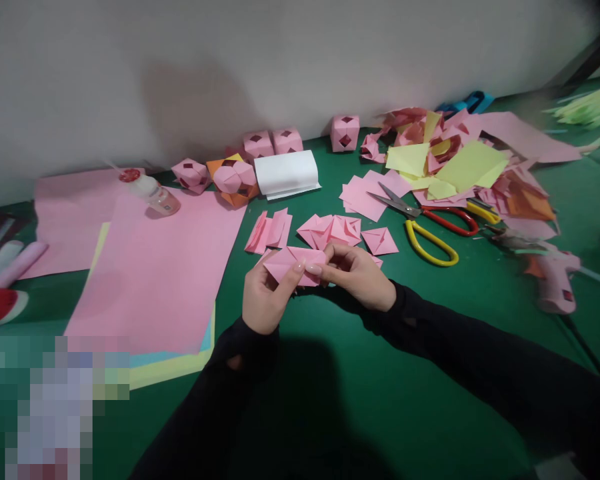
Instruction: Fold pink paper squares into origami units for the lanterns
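Note:
Between my two hands is a folded piece of pink paper (286,265), held just above the green table. My left hand (266,300) grips its left side, with the thumb pressed on the front. My right hand (357,275) pinches the right end, its thumb tip close to the left one. The fingers behind the paper are mostly hidden. Just beyond my hands lie several folded pink paper pieces (330,230), a small stack of folded pink strips (270,231) and a single folded pink square (380,241).
Scissors (405,208) with red and yellow handles lie right of centre, beside pink squares (365,193). A glue gun (555,277) rests at the right, near paper scraps (470,167). Large pink sheets (165,267) and a glue bottle (155,195) are left. Paper cubes (345,133) line the wall.

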Tool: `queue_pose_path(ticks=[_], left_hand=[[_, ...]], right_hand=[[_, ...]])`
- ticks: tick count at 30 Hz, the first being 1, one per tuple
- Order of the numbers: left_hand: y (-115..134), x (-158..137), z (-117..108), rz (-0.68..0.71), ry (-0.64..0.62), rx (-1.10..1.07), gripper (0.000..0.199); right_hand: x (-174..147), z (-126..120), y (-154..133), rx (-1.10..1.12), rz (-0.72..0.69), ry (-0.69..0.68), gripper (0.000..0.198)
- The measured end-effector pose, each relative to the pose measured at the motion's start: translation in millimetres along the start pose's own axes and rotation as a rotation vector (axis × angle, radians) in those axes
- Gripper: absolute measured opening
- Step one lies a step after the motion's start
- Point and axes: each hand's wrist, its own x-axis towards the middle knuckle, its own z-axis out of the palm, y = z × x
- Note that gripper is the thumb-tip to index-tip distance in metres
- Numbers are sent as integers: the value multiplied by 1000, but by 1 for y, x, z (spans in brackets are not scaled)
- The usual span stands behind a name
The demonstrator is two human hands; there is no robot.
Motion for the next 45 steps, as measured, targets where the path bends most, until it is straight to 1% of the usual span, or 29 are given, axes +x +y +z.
queue_pose_path(ticks=[4, 10, 17, 24, 27, 34, 37, 40, 42, 45], left_hand=[[2, 0, -1, 8, -31, 10, 23], [10, 2, -1, 14, -90, 32, 18], [12, 2, -1, 33, -103, 21, 18], [14, 1, -1, -10, -110, 80, 19], [14, 1, 0, 0, -109, 48, 19], [11, 2, 0, 29, -93, 37, 17], [9, 2, 0, 29, -84, 80, 16], [6, 2, -1, -1, -6, 122, 19], [3, 2, -1, -22, 46, 98, 21], [0, 2, -1, -58, 70, 44, 23]], right_hand=[[0, 0, 1, 8, -7, 8, 44], [0, -1, 0, 71, -2, -17, 47], [0, -2, -1, 52, 11, -32, 48], [-1, -1, -1, 58, 28, -32, 47], [-1, -1, 0, 55, 36, -32, 46], [-1, -1, 1, 26, 31, -18, 48], [-1, -1, -1, 19, 35, -25, 46], [-1, -1, -2, 34, 28, -49, 41], [0, -1, -3, 62, 23, -57, 36], [1, -2, -1, 75, 7, -75, 33]])
